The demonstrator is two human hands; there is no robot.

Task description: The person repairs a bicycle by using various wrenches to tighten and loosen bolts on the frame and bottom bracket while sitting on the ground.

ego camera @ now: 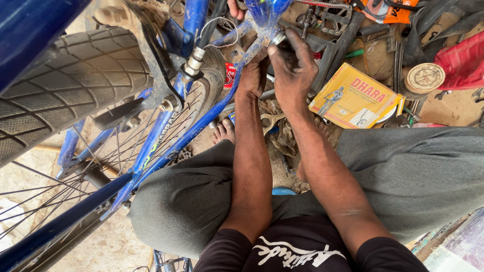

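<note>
The blue bicycle frame [212, 108], scuffed and dusty, slants up from lower left to the hands at the top of the view. The left hand [253, 75] is closed around the frame tube from beneath. The right hand [292, 68], just beside it, pinches a small round silver fitting [278, 38] at the tube's end with fingertips curled. A knobby black tyre [65, 85] lies well left; a yellow box [355, 98] sits right of the right hand

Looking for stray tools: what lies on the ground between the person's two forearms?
In the head view, a metal spanner lies on a dirty rag between the left forearm and right forearm.
</note>
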